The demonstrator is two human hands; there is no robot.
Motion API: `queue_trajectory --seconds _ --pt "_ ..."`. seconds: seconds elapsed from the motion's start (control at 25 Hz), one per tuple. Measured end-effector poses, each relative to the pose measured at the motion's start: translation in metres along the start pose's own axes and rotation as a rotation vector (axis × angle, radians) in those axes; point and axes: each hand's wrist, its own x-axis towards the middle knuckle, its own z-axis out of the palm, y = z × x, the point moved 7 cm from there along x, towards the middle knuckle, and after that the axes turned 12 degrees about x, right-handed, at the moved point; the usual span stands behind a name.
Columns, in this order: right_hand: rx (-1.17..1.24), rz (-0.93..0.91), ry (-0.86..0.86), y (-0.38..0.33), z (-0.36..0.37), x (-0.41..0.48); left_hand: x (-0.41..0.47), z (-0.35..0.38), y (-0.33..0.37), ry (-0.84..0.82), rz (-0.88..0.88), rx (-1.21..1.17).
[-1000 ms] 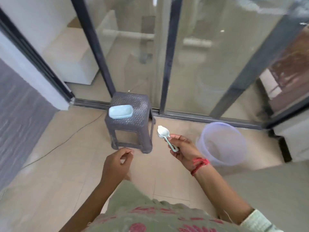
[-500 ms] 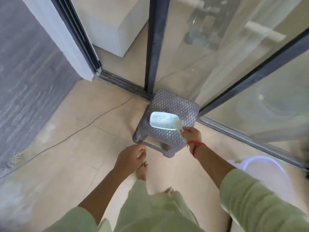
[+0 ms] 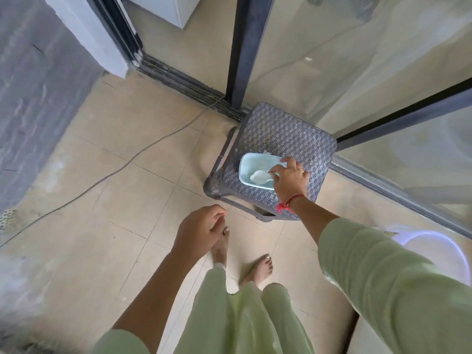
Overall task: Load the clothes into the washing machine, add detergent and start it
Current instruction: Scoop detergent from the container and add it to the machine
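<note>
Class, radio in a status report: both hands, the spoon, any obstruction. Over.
Left hand idle, empty. Right hand pinches spoon inside blue tub on stool. Nothing blocks it.

the right hand (image 3: 290, 183) grips the spoon (image 3: 259, 177), hiding most of its handle and the near corner of the pale blue tub (image 3: 249, 163); what the tub holds cannot be told. the left hand (image 3: 199, 231) hides part of one bare foot (image 3: 221, 249). the sleeve (image 3: 383, 277) and the right edge cut off the translucent bucket (image 3: 434, 251). the top edge crops the white unit (image 3: 166, 8). the cable (image 3: 127, 162) runs out at the left edge.
</note>
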Motion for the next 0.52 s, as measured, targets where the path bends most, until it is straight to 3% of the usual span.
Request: queue_trajectory --seconds 0.32,0.44,0.52 --pt "0.031 0.089 0.178 0.010 -0.006 -0.002 -0.001 -0.010 -0.012 -0.009 0.004 0.051" --pt "0.177 0.109 0.290 0.006 -0.024 -0.021 0.001 -0.019 -0.006 -0.020 0.026 0.085" --pt "0.353 0.017 0.469 0.000 -0.051 -0.060 0.000 -0.025 0.011 -0.019 0.074 0.097"
